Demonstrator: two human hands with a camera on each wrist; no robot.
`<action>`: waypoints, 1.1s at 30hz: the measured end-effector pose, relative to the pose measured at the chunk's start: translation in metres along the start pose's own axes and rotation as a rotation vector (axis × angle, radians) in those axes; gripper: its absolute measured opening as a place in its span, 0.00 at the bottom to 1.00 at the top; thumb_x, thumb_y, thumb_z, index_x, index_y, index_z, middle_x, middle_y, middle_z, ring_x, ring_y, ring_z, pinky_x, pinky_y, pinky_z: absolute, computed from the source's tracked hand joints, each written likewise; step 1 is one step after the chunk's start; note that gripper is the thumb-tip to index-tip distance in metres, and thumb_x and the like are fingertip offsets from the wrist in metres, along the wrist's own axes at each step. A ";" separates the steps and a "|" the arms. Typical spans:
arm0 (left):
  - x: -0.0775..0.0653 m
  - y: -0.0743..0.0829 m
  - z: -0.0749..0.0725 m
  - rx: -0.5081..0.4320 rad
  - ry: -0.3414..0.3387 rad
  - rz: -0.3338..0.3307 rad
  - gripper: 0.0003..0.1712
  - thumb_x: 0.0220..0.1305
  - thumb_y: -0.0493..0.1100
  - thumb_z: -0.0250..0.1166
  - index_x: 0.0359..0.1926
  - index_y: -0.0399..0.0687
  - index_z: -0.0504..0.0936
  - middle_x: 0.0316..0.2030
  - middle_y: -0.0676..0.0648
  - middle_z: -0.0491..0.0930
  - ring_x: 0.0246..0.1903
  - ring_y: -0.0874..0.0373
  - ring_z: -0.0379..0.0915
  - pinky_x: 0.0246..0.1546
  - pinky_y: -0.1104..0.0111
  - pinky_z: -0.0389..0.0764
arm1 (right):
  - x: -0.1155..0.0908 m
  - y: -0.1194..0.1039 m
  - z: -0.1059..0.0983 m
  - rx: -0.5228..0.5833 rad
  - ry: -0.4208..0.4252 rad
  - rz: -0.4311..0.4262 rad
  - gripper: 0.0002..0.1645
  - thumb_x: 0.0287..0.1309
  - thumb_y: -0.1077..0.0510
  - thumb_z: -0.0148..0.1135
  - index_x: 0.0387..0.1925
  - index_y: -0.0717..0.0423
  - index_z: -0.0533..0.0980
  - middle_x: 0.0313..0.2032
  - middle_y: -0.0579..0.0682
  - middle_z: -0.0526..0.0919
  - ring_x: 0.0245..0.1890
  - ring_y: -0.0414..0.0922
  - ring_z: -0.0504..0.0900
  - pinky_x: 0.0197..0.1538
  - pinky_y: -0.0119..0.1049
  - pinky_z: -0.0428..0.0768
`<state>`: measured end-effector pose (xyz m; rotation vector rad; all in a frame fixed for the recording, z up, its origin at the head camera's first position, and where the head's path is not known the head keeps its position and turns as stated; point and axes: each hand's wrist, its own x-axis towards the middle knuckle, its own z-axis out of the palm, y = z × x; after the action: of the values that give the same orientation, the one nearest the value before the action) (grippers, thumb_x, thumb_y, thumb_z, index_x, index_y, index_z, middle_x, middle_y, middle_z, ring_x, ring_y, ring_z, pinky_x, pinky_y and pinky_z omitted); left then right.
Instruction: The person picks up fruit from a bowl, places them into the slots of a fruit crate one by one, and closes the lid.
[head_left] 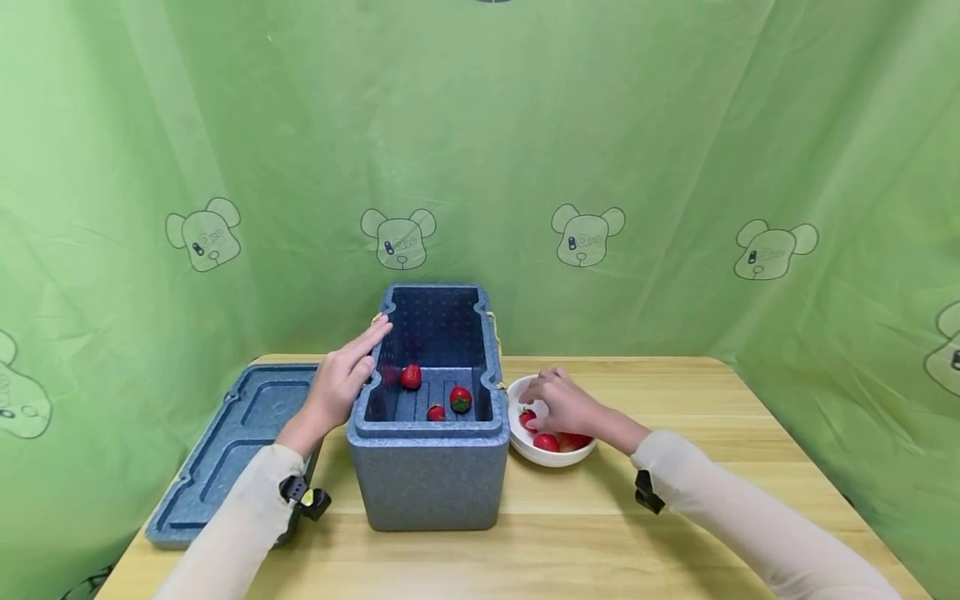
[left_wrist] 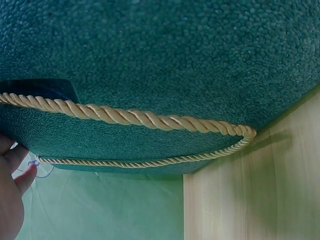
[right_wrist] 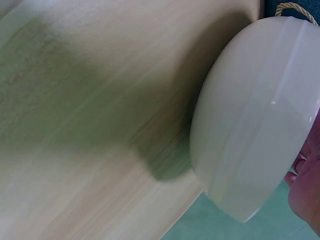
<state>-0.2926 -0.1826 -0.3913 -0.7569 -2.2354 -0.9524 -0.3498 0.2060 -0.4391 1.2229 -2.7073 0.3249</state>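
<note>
A deep blue-grey foam box stands uncovered on the table, with three strawberries on its floor, one of them a strawberry near the right wall. My left hand rests on the box's left rim, fingers extended along it. To the right of the box, a white bowl holds several strawberries. My right hand reaches down into this bowl, thumb and fingers bent around a strawberry at its left side. From the right wrist, the bowl's outer wall hides most of that hand.
The box's blue-grey lid lies on the table to the left, under my left forearm. A twisted gold rope hangs along the box's side. Wooden tabletop extends to the right, and a green printed curtain surrounds the table.
</note>
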 end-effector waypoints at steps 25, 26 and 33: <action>0.001 -0.001 -0.002 0.006 -0.003 0.000 0.30 0.72 0.42 0.46 0.71 0.44 0.73 0.72 0.43 0.71 0.70 0.44 0.69 0.65 0.47 0.74 | 0.006 0.000 0.004 -0.066 -0.062 -0.039 0.17 0.46 0.56 0.79 0.40 0.55 0.87 0.39 0.47 0.90 0.41 0.47 0.78 0.49 0.46 0.68; 0.001 -0.001 -0.002 0.006 -0.004 -0.001 0.30 0.72 0.42 0.46 0.71 0.44 0.73 0.72 0.43 0.71 0.70 0.44 0.69 0.65 0.47 0.74 | 0.006 0.000 0.004 -0.067 -0.069 -0.040 0.16 0.46 0.56 0.79 0.40 0.54 0.87 0.38 0.46 0.90 0.41 0.47 0.78 0.49 0.46 0.68; 0.000 -0.001 -0.001 0.003 -0.009 -0.012 0.30 0.72 0.42 0.45 0.72 0.45 0.73 0.72 0.43 0.70 0.70 0.45 0.68 0.66 0.48 0.73 | 0.005 -0.001 0.006 -0.054 -0.061 -0.058 0.12 0.44 0.59 0.80 0.33 0.52 0.85 0.33 0.44 0.88 0.39 0.46 0.78 0.47 0.45 0.69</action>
<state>-0.2928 -0.1835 -0.3914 -0.7484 -2.2516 -0.9527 -0.3528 0.1999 -0.4436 1.3136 -2.7063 0.2092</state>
